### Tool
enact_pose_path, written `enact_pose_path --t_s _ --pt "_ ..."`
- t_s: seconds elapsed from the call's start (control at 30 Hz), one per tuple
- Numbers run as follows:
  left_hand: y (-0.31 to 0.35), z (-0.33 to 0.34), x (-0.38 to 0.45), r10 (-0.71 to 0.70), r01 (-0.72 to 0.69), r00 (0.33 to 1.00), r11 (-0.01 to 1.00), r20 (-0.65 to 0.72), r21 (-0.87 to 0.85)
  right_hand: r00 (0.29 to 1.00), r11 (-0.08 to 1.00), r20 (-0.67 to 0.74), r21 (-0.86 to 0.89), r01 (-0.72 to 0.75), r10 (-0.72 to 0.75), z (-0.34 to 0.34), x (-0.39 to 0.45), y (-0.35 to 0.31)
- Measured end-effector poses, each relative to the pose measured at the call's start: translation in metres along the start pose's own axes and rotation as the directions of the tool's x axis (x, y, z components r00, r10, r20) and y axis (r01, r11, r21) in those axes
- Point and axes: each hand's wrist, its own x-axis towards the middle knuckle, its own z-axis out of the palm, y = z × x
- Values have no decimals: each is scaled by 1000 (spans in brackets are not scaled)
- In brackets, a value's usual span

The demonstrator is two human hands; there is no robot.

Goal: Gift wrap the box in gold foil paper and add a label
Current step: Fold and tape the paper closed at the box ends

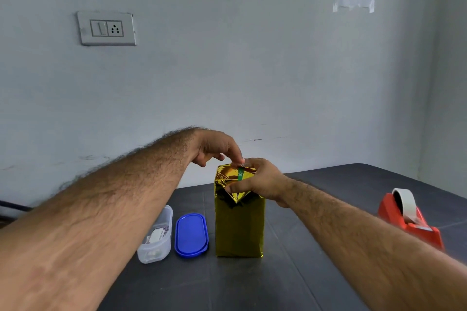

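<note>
- Box (238,225): stands upright near the middle of the desk (328,272), already covered in gold foil paper (227,174); the top end folds form a triangular flap pointing down the near face.
- Right hand (262,182): grasps the box top, thumb pressing the flap against the near face.
- Left hand (217,148): fingertips pinch something small at the top fold, beside a green strip (240,174); what is pinched cannot be told.
- Handling: the foil looks slick and crease-prone; the box appears light and tall, so it may tip. Hold it at the stiff top edges, not the loose flaps.
- Toward the desk's left edge: 1 clear container (156,237) and 1 blue lid (191,235); toward the right edge, 1 red tape dispenser (412,219).
</note>
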Motion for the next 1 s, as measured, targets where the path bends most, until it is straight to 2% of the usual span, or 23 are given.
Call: enact_pose_path --t_s 0.2,0.63,0.73,0.83,1.0 --pt "0 8 8 -39 51 997 982 -66 184 1000 999 7 -34 12 -12 -1 0 -1" --pt "27 4 0 -203 237 971 894 -127 381 1000 998 15 -56 8 -7 1 -1 -3" --pt "21 -1 -2 -257 296 954 885 -153 360 1000 999 19 -37 11 -11 -1 -2 -3" --pt "3 -5 -1 -271 326 936 907 -223 266 999 999 31 -27 20 -19 2 -2 -3" --pt "-15 -7 2 -214 224 937 975 -275 6 1000 1000 16 -9 1 -1 1 -1 -2"
